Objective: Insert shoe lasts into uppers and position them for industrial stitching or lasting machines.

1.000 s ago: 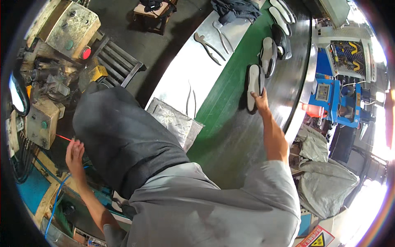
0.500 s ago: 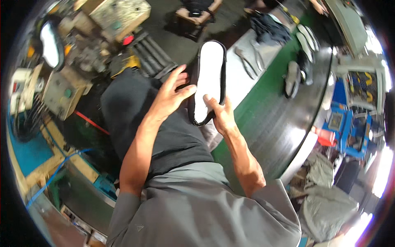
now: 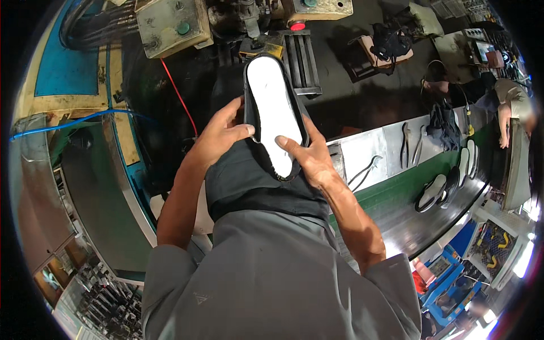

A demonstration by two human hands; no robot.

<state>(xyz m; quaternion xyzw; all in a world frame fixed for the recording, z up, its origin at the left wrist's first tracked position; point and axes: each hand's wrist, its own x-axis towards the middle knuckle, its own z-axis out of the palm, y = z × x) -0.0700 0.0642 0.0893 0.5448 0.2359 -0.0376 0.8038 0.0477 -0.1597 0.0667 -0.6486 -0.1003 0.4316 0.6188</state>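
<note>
Closest to us, above our dark-aproned lap, our left hand [image 3: 218, 136] and right hand [image 3: 309, 158] clasp a black shoe upper [image 3: 273, 116] from either side, fingers curled on its rim, white insole turned up, seemingly so we can look it over. Farther right, more shoes [image 3: 447, 181] ride a green-edged conveyor [image 3: 396, 195] beside pliers [image 3: 403, 144]; beyond stands a machine [image 3: 170, 22].

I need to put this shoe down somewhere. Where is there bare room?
Green belt strip between the metal shelf with pliers and the soles is bare. Both hands, left hand and right hand, grip the shoe. Machinery above is crowded.
</note>
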